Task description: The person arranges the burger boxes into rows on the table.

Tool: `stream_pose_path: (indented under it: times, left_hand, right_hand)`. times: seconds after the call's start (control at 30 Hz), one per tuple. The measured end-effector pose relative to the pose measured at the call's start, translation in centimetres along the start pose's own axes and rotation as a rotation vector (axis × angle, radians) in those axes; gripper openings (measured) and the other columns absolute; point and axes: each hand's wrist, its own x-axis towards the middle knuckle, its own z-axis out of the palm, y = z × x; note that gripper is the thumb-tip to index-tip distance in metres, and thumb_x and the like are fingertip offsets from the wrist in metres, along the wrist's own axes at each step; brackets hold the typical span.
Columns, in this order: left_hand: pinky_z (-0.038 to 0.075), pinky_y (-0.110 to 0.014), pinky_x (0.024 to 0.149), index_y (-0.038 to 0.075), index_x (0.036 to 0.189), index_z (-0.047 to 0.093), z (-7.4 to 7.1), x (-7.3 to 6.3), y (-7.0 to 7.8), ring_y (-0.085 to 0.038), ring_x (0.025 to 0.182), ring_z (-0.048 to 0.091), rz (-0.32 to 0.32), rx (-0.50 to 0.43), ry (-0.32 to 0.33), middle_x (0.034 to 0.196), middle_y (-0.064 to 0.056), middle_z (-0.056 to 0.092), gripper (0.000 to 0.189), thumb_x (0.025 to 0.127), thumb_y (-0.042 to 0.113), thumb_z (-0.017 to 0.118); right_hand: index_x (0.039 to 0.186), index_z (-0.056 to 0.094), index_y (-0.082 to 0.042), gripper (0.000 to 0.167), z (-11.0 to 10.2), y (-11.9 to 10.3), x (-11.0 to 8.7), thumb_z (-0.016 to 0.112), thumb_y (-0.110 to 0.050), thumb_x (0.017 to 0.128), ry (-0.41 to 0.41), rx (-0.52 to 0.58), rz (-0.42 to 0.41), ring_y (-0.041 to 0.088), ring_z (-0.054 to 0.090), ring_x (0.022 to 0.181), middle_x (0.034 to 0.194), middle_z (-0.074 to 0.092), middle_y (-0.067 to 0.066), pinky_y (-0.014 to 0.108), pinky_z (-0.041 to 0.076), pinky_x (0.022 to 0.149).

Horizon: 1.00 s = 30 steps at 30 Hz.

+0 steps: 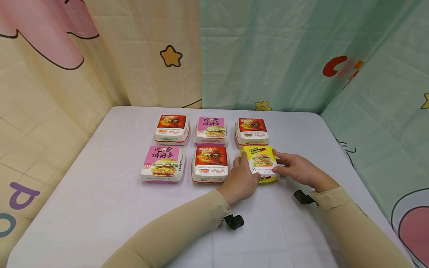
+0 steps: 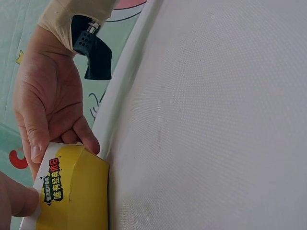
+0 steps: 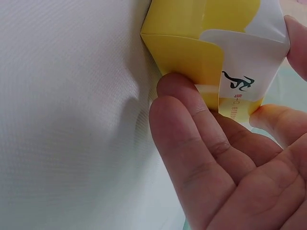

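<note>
A yellow and white burger box (image 1: 263, 160) sits at the right end of the front row on the table. My left hand (image 1: 240, 181) grips its left side, thumb at the near edge. From the right, my right hand (image 1: 299, 169) holds the same box, thumb on its upper edge and fingers along the side. In the right wrist view, the fingertips (image 3: 175, 122) lie close to the box's yellow side wall. The box looks closed in every view. Left of it stands a red and white burger box (image 1: 211, 163), close to my left hand.
At the front left is a pink burger box (image 1: 162, 163). Behind stand a red box (image 1: 172, 129), a pink box (image 1: 211, 131) and another red box (image 1: 251, 131). All are on a white-covered table (image 1: 100, 208), with printed curtains (image 1: 268, 56) around its back and sides.
</note>
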Motion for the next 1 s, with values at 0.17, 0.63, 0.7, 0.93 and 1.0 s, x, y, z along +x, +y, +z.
stream_pose_path:
  times: [0.17, 0.63, 0.7, 0.93, 1.0]
  left_hand:
    - [0.041, -0.05, 0.122, 0.013, 0.17, 0.006, -0.01, -0.07, 0.05, -0.032, 0.146, 0.046, -0.005, -0.002, 0.0, 0.169, -0.017, 0.026, 0.092, 0.104, 0.045, 0.062]
    - [0.041, -0.049, 0.123, 0.012, 0.17, 0.008, -0.04, -0.12, 0.12, -0.032, 0.146, 0.046, -0.002, 0.008, 0.003, 0.169, -0.018, 0.026, 0.092, 0.104, 0.045, 0.063]
    - [0.041, -0.049, 0.123, 0.011, 0.17, 0.008, -0.04, -0.11, 0.1, -0.032, 0.146, 0.046, 0.001, 0.011, 0.005, 0.168, -0.018, 0.027, 0.092, 0.104, 0.045, 0.063]
    - [0.041, -0.05, 0.122, 0.012, 0.17, 0.007, -0.04, -0.1, 0.09, -0.032, 0.146, 0.046, 0.005, 0.01, 0.004, 0.169, -0.018, 0.026, 0.092, 0.104, 0.045, 0.062]
    - [0.041, -0.05, 0.122, 0.012, 0.17, 0.007, -0.05, -0.09, 0.09, -0.032, 0.146, 0.045, 0.004, 0.007, 0.003, 0.169, -0.018, 0.026, 0.092, 0.104, 0.045, 0.062]
  right_hand:
    - [0.167, 0.022, -0.012, 0.087, 0.02, 0.0, -0.01, 0.07, -0.04, 0.101, -0.002, -0.006, -0.007, 0.033, 0.066, 0.127, 0.159, 0.044, 0.032, 0.046, 0.06, 0.101]
    - [0.168, 0.022, -0.014, 0.086, 0.07, -0.2, -0.04, 0.07, -0.04, 0.101, 0.0, -0.013, 0.011, 0.027, 0.069, 0.118, 0.161, 0.043, 0.031, 0.047, 0.059, 0.101]
    - [0.168, 0.022, -0.013, 0.086, 0.06, -0.17, -0.08, 0.07, -0.04, 0.101, -0.001, -0.016, 0.003, 0.027, 0.069, 0.118, 0.16, 0.043, 0.032, 0.047, 0.06, 0.1]
    - [0.168, 0.022, -0.012, 0.086, 0.07, -0.16, -0.13, 0.07, -0.039, 0.102, 0.001, -0.007, -0.003, 0.026, 0.069, 0.117, 0.16, 0.044, 0.032, 0.045, 0.061, 0.099]
    - [0.168, 0.022, -0.013, 0.086, 0.08, -0.19, -0.16, 0.07, -0.04, 0.102, 0.002, -0.009, -0.001, 0.026, 0.069, 0.117, 0.16, 0.044, 0.032, 0.045, 0.061, 0.099]
